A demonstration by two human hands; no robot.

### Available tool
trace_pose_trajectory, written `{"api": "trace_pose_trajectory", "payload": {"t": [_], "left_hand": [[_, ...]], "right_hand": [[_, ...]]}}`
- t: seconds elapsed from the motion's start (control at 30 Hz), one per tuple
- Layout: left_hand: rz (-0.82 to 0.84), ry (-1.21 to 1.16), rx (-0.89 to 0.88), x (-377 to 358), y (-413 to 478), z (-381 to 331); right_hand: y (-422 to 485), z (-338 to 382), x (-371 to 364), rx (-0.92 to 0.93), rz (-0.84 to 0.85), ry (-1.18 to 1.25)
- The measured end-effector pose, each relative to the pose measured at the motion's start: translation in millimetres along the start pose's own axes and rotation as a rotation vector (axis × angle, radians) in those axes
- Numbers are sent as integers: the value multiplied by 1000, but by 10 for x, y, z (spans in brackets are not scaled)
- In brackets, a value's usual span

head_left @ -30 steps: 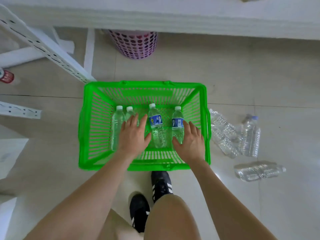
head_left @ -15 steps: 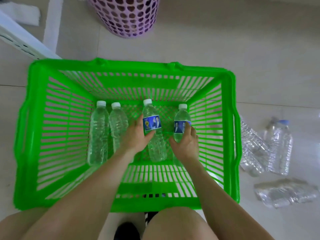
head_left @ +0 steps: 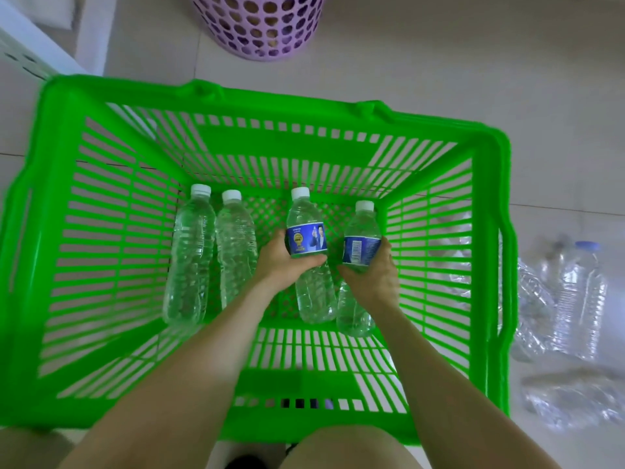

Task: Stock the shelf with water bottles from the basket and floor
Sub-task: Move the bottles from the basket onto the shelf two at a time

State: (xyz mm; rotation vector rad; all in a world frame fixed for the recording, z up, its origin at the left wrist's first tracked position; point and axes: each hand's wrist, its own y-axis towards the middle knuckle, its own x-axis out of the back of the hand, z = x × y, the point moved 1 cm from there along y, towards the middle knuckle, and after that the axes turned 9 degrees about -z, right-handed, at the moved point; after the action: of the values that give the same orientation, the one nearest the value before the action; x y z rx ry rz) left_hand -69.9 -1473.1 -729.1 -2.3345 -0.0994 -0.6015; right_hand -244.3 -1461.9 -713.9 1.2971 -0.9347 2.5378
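Observation:
A bright green slatted basket [head_left: 101, 252] fills the view. Inside it lie two unlabelled clear water bottles [head_left: 189, 258] at the left, side by side. My left hand [head_left: 284, 262] is wrapped around a bottle with a blue label [head_left: 306, 240] in the basket's middle. To its right, my right hand [head_left: 372, 275] grips a second blue-labelled bottle [head_left: 360, 245]. Several more clear bottles [head_left: 575, 299] lie on the floor to the right of the basket.
A purple perforated bin [head_left: 260, 25] stands on the tiled floor behind the basket. A white shelf upright [head_left: 30, 52] crosses the top-left corner. My knees and a dark shoe are at the bottom edge.
My head has dropped closer to the basket. Both hands went from hovering over the bottles to closing around the two blue-labelled ones.

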Motion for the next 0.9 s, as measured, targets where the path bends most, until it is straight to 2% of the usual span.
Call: {"api": "trace_pose_trajectory", "payload": {"t": [0.3, 0.43, 0.63, 0.9], "left_hand": [[65, -98, 73, 95, -70, 28], [98, -228, 117, 165, -146, 12], [98, -400, 201, 439, -432, -202], [58, -418, 153, 1009, -1066, -748]], "right_hand": [[-30, -84, 17, -54, -32, 110], [-108, -53, 116, -44, -73, 149], [-309, 202, 471, 28, -134, 238], [-775, 651, 1125, 46, -90, 401]]}}
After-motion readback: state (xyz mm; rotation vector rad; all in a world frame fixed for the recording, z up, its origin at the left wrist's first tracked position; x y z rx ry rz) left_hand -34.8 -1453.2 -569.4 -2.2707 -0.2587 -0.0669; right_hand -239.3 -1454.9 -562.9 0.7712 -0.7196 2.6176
